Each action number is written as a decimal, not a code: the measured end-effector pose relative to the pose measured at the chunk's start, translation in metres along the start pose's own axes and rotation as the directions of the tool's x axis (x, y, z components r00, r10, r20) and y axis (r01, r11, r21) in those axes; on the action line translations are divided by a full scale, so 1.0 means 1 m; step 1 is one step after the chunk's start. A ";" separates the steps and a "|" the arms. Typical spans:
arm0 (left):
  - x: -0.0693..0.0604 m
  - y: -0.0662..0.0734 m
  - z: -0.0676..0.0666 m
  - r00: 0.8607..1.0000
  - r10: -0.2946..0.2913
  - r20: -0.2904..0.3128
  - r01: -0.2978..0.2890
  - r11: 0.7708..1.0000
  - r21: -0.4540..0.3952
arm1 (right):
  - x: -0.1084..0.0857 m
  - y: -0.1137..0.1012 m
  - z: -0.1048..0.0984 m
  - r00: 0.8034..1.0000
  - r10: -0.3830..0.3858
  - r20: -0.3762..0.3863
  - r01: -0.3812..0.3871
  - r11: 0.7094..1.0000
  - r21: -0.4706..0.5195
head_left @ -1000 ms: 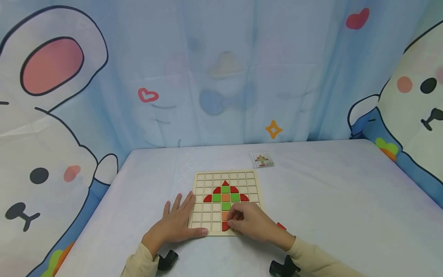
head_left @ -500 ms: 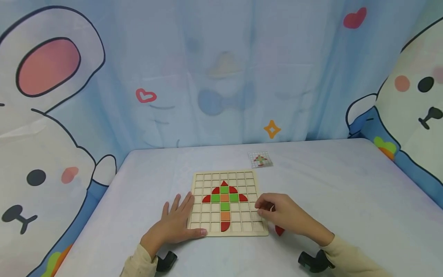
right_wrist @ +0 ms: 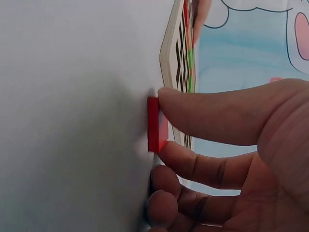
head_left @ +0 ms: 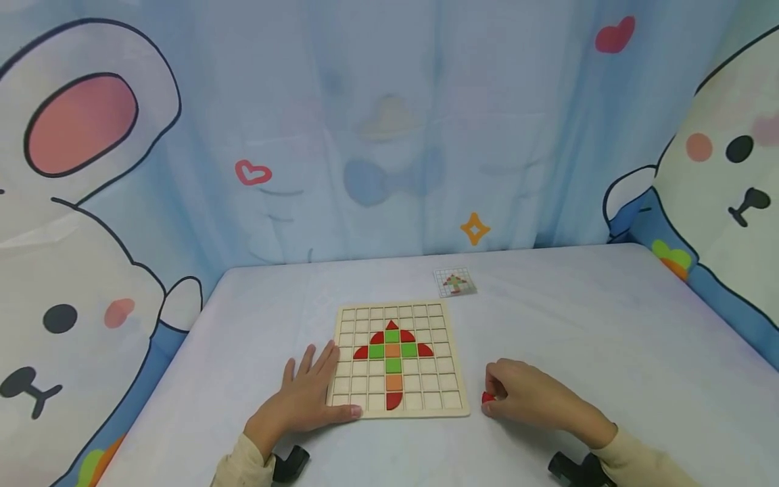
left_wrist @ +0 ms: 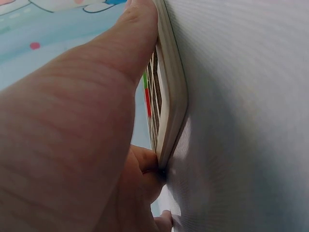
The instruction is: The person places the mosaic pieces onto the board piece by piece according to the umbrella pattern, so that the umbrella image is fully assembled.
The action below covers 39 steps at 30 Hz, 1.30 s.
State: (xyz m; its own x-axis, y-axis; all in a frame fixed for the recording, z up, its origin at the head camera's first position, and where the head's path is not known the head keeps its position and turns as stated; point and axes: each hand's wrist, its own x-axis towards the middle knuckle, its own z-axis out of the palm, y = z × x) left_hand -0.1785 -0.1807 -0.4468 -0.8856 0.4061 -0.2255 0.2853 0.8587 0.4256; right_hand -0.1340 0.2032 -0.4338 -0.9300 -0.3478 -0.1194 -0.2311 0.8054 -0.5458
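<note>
A square wooden grid board (head_left: 432, 379) lies on the table with red, green and orange tiles set in its cells, arranged like an arrow or rocket. My left hand (head_left: 298, 399) rests along the board's left edge with fingers spread, its thumb over the near left corner. Right of the board, my right hand (head_left: 535, 399) pinches a red tile (right_wrist: 153, 124) between thumb and index finger, at the table surface. Only a small part of that tile shows in the head view. In the left wrist view the thumb (left_wrist: 120, 53) lies over the board's rim.
Behind the board lies a small card (head_left: 455, 283) printed with a grid and a coloured figure. The white-covered table (head_left: 578, 304) ends at a blue cartoon curtain (head_left: 389, 135). Dark wrist-worn devices show below both hands.
My right hand has moved right, off the board, and down to the red tile on the table, which it now pinches. The left hand stays at the board's edge.
</note>
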 end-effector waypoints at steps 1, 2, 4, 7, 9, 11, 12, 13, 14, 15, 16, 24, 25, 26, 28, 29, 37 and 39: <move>0.000 0.000 0.000 1.000 -0.002 0.001 0.002 1.000 -0.002 | 0.000 -0.001 0.001 1.000 -0.011 0.001 0.011 1.000 0.008; 0.000 -0.001 0.000 1.000 -0.002 0.002 0.002 1.000 -0.003 | 0.001 -0.002 0.001 1.000 -0.016 0.003 0.016 1.000 0.019; 0.000 -0.001 0.001 1.000 -0.005 0.004 0.005 1.000 -0.009 | 0.003 -0.005 0.003 1.000 0.005 -0.004 -0.005 0.999 0.043; 0.000 -0.002 0.001 1.000 0.000 -0.002 0.000 1.000 -0.009 | 0.008 -0.009 0.004 0.998 0.058 -0.035 -0.055 0.996 0.073; 0.001 -0.002 0.001 1.000 0.003 -0.007 -0.003 1.000 -0.005 | 0.012 -0.012 0.004 0.994 0.078 -0.077 -0.070 0.993 0.095; 0.001 -0.003 0.001 1.000 0.005 -0.009 -0.005 1.000 0.002 | 0.015 -0.015 0.004 0.991 0.074 -0.112 -0.060 0.991 0.121; 0.002 -0.003 0.001 1.000 0.007 -0.011 -0.007 1.000 0.004 | 0.016 -0.017 0.004 0.990 0.061 -0.127 -0.043 0.989 0.141; 0.002 -0.003 0.001 1.000 0.009 -0.012 -0.008 1.000 0.009 | 0.017 -0.019 0.003 0.990 0.045 -0.136 -0.022 0.986 0.166; 0.003 -0.003 0.001 1.000 0.010 -0.012 -0.010 1.000 0.012 | 0.018 -0.022 0.003 0.990 0.024 -0.137 0.003 0.981 0.195; 0.003 -0.003 0.002 1.000 0.012 -0.012 -0.012 1.000 0.012 | 0.020 -0.025 0.002 0.991 0.009 -0.136 0.022 0.974 0.225; 0.003 -0.003 0.002 1.000 0.015 -0.014 -0.014 1.000 0.014 | 0.022 -0.029 0.002 0.991 -0.014 -0.134 0.047 0.967 0.249; 0.002 -0.004 0.002 1.000 0.008 -0.011 -0.008 1.000 -0.001 | 0.045 -0.065 0.008 0.972 -0.208 -0.109 0.232 0.920 0.316; 0.002 -0.004 0.002 1.000 0.009 -0.012 -0.010 1.000 -0.005 | 0.048 -0.070 0.009 0.967 -0.229 -0.110 0.253 0.915 0.314; 0.002 -0.004 0.002 1.000 0.010 -0.012 -0.010 1.000 -0.007 | 0.051 -0.075 0.011 0.963 -0.249 -0.107 0.271 0.909 0.317; 0.003 -0.004 0.003 1.000 0.011 -0.013 -0.011 1.000 -0.009 | 0.058 -0.083 0.015 0.952 -0.288 -0.102 0.305 0.897 0.319; 0.003 -0.004 0.003 1.000 0.013 -0.013 -0.013 1.000 -0.008 | 0.061 -0.087 0.017 0.948 -0.302 -0.098 0.317 0.893 0.320; 0.003 -0.005 0.003 1.000 0.018 -0.011 -0.018 1.000 -0.001 | 0.082 -0.108 0.040 0.939 -0.334 -0.079 0.343 0.900 0.269; 0.002 -0.005 0.003 1.000 0.018 -0.011 -0.018 1.000 -0.002 | 0.084 -0.111 0.047 0.941 -0.331 -0.069 0.338 0.908 0.247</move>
State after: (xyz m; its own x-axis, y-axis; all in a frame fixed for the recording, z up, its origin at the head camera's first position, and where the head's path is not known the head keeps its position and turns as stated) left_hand -0.1806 -0.1838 -0.4519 -0.8845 0.4176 -0.2082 0.3003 0.8509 0.4311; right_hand -0.1727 0.0624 -0.4218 -0.8184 -0.5607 0.1261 -0.4535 0.4953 -0.7409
